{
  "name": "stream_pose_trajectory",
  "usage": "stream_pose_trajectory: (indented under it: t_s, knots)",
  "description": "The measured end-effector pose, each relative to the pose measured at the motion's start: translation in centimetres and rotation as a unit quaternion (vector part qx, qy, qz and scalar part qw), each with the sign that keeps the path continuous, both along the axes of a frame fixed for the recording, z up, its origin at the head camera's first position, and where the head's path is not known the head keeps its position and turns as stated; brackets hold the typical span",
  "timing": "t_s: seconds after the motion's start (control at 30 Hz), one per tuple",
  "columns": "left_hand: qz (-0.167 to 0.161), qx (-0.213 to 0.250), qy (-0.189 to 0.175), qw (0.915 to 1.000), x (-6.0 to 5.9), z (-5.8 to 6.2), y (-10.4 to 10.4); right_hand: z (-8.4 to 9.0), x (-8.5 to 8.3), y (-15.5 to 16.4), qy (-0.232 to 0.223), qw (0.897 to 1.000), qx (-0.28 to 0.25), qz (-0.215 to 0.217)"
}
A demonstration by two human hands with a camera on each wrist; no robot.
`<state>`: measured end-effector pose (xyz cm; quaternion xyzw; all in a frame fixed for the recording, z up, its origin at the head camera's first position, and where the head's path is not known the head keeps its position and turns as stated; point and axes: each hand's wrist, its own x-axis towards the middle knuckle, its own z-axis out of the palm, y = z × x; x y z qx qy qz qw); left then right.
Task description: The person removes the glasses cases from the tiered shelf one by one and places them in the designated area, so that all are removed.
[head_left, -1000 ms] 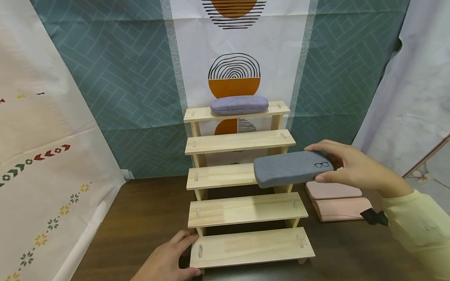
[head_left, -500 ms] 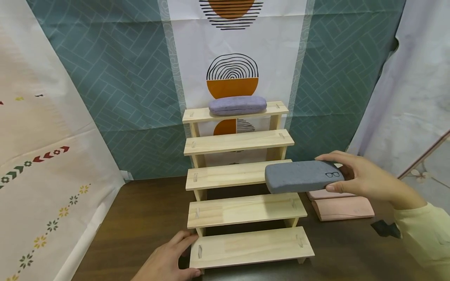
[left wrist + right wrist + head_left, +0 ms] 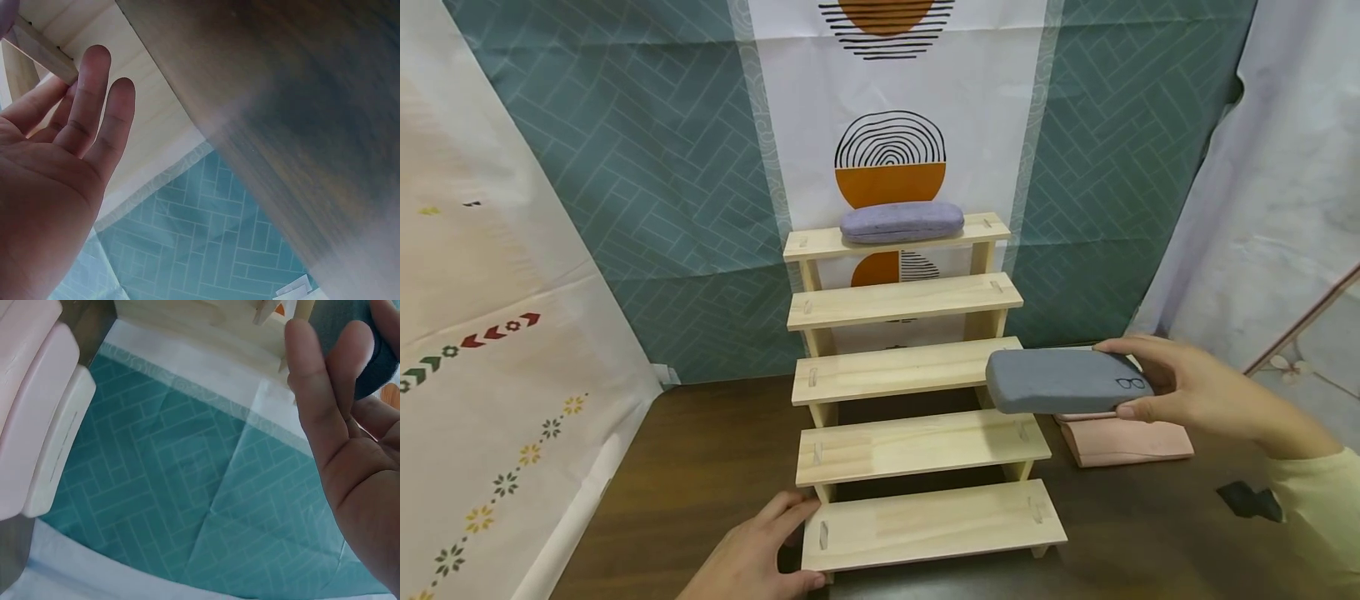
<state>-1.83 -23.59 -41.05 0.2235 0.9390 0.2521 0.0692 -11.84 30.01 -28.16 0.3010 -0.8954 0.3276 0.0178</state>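
Observation:
A grey-blue glasses case with a small glasses outline on its right end hangs in the air, partly in front of the third and fourth shelves' right ends. My right hand grips its right end between thumb and fingers. In the right wrist view only part of the dark case shows behind the fingers. A pale wooden stepped rack stands in the middle. My left hand holds the left end of its lowest shelf, thumb at the front. On the top shelf lies a purple glasses case.
Right of the rack, below the held case, lies a pink glasses case. The right wrist view shows a paler pink case and a white case beside it. A dark angular piece lies near the right sleeve. Patterned cloths enclose the brown table.
My right hand has carried the grey-blue glasses case to the right and slightly down, baring more of the third shelf. My left hand keeps its hold on the rack. The head view shifted slightly.

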Motion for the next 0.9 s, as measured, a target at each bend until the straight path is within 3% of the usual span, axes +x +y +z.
stream_pose_trajectory:
  t_s: [0.2,0.4,0.6,0.8,0.9]
  knots:
    - [0.000,0.004,-0.002,1.0000,0.0,0.1,0.1,-0.8,0.1,1.7,0.005,1.000,0.010,-0.011]
    - [0.005,0.004,-0.011,0.9999,0.0,0.1,0.2,-1.8,0.4,3.5,0.007,0.998,0.035,-0.061]
    - [0.007,0.004,-0.008,0.9999,0.1,0.1,0.1,-2.9,0.9,5.1,-0.010,0.999,0.003,-0.043]
    - [0.006,0.000,-0.011,0.9999,0.1,0.1,0.1,-4.2,1.3,7.1,0.055,0.995,0.055,-0.058]
    - [0.008,0.001,-0.018,0.9998,0.1,0.1,0.1,-4.8,1.5,7.7,0.057,0.993,0.076,-0.069]
